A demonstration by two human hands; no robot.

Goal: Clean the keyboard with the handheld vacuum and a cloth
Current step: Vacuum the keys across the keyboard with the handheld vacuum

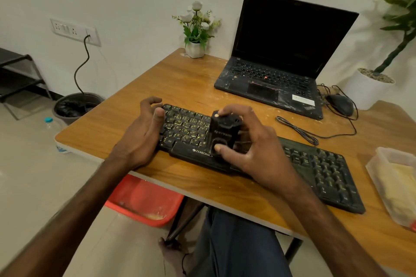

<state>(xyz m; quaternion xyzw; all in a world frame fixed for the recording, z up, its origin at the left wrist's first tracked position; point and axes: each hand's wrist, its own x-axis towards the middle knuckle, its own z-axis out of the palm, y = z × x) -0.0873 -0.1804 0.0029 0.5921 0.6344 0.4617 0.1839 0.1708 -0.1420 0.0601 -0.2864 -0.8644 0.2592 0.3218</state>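
Note:
A black keyboard point(319, 164) with yellow-dusted keys lies across the wooden table point(184, 83). My right hand point(254, 146) grips a small black handheld vacuum point(222, 129) that stands upright on the keys near the middle, fingers over its top and thumb on its front. My left hand point(141, 132) holds the keyboard's left end, thumb on the keys and fingers curled at the far corner. No cloth is in sight.
An open laptop point(281, 60) sits at the back right with a mouse point(341, 104) and a loose cable point(299, 129). A small flower pot point(195, 48) stands at the back edge. A clear plastic container point(396, 184) is at right. A red bin point(144, 200) is below.

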